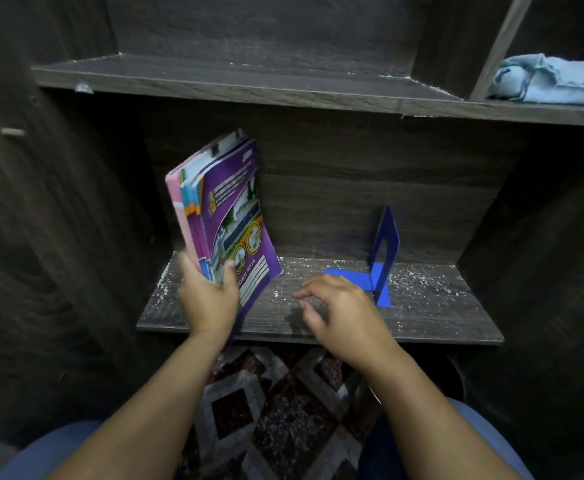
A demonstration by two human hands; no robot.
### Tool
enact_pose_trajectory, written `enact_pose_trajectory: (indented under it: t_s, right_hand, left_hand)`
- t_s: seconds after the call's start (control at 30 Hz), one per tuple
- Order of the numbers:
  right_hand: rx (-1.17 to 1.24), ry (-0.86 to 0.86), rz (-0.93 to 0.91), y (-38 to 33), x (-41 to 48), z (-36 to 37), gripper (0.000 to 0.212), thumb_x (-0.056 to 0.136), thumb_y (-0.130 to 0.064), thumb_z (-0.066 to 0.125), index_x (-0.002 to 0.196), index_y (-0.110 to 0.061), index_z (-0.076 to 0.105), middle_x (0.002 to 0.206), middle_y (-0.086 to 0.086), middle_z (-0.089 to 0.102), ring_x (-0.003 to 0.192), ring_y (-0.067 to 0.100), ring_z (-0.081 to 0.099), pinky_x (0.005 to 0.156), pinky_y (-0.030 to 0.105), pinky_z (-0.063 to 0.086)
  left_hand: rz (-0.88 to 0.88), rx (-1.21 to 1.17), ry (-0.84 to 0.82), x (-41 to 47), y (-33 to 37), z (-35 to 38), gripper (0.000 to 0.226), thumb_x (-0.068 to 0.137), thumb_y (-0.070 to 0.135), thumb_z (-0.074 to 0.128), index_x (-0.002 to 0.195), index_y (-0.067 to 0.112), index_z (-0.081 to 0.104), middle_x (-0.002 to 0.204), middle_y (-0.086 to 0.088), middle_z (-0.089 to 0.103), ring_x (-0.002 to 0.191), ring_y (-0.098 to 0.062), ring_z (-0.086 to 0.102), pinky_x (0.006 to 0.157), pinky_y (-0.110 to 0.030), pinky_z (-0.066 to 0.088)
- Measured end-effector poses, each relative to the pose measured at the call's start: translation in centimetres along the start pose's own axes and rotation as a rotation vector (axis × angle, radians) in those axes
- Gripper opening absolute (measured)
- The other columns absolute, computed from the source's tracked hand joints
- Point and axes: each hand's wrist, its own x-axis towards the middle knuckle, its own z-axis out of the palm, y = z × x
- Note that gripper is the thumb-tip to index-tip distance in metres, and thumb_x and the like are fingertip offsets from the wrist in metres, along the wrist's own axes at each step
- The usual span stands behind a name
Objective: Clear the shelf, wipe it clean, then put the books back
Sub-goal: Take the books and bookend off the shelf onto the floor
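Note:
A stack of thin books, purple cover facing me and pink and blue spines on the left, stands tilted at the left end of the dark wooden shelf. My left hand grips the stack's lower edge, thumb on the purple cover. My right hand hovers over the shelf's middle with loosely spread fingers, holding nothing. White dust specks cover the shelf board. A blue metal bookend stands upright on the shelf just right of my right hand.
A light blue cloth lies crumpled in the upper right compartment. The upper shelf board overhangs the books. Dark wooden side walls close in on both sides. A patterned rug lies below, between my knees.

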Motion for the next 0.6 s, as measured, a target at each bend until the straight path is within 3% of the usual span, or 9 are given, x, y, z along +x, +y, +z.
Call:
enact_pose_trajectory:
  t_s: [0.1, 0.2, 0.27, 0.43, 0.53, 0.6]
  right_hand:
    - [-0.054, 0.057, -0.033, -0.1, -0.3, -0.5, 0.021, 0.084, -0.024, 0.058, 0.101, -0.026, 0.07, 0.106, -0.01, 0.066, 0.102, 0.015, 0.06, 0.09, 0.042, 0.049]
    - [-0.209, 0.245, -0.143, -0.7, -0.2, -1.3, 0.023, 0.081, -0.023, 0.057, 0.099, -0.022, 0.071, 0.104, -0.007, 0.067, 0.095, 0.02, 0.062, 0.086, 0.038, 0.05]
    - [-0.242, 0.329, -0.21, -1.3, -0.2, -1.7, 0.025, 0.082, -0.024, 0.055, 0.101, -0.021, 0.071, 0.108, -0.005, 0.067, 0.097, 0.02, 0.061, 0.085, 0.034, 0.046]
    - [-0.217, 0.447, -0.278, -1.8, -0.6, -1.5, 0.024, 0.08, -0.015, 0.065, 0.103, -0.018, 0.072, 0.111, -0.003, 0.067, 0.099, 0.019, 0.06, 0.085, 0.033, 0.045]
    - [-0.219, 0.586, -0.277, -2.8, -0.5, -1.8, 0.03, 0.075, -0.007, 0.072, 0.105, -0.013, 0.073, 0.114, 0.004, 0.067, 0.104, 0.024, 0.056, 0.086, 0.037, 0.045]
    - [-0.298, 0.592, -0.252, -3.5, -0.2, -2.1, 0.037, 0.07, -0.006, 0.074, 0.106, -0.011, 0.071, 0.119, 0.009, 0.064, 0.111, 0.027, 0.049, 0.091, 0.041, 0.041]
  left_hand:
    - [0.11, 0.145, -0.009, 1.1, 1.0, -0.1, 0.045, 0.084, 0.011, 0.067, 0.123, 0.014, 0.045, 0.094, -0.008, 0.064, 0.08, -0.032, 0.06, 0.067, -0.034, 0.044]
    - [0.303, 0.302, -0.027, 1.6, 2.2, -0.5, 0.052, 0.079, 0.006, 0.068, 0.123, 0.02, 0.044, 0.087, -0.021, 0.067, 0.074, -0.045, 0.061, 0.066, -0.042, 0.045]
    - [0.405, 0.371, -0.044, 1.7, 3.0, -1.0, 0.057, 0.074, 0.002, 0.069, 0.119, 0.025, 0.045, 0.083, -0.018, 0.068, 0.072, -0.044, 0.063, 0.065, -0.042, 0.045]
    - [0.706, 0.6, -0.07, 2.7, 3.2, -2.4, 0.062, 0.058, -0.003, 0.068, 0.116, 0.019, 0.067, 0.093, -0.006, 0.072, 0.078, -0.031, 0.068, 0.064, -0.036, 0.05]
    - [0.927, 0.698, -0.032, 2.9, 2.3, -3.1, 0.053, 0.059, 0.001, 0.06, 0.108, 0.019, 0.072, 0.092, -0.004, 0.074, 0.077, -0.028, 0.069, 0.068, -0.035, 0.042]
    - [1.025, 0.712, -0.024, 2.6, 2.2, -3.4, 0.046, 0.065, 0.003, 0.058, 0.104, 0.019, 0.074, 0.091, -0.003, 0.074, 0.077, -0.026, 0.07, 0.069, -0.035, 0.036]
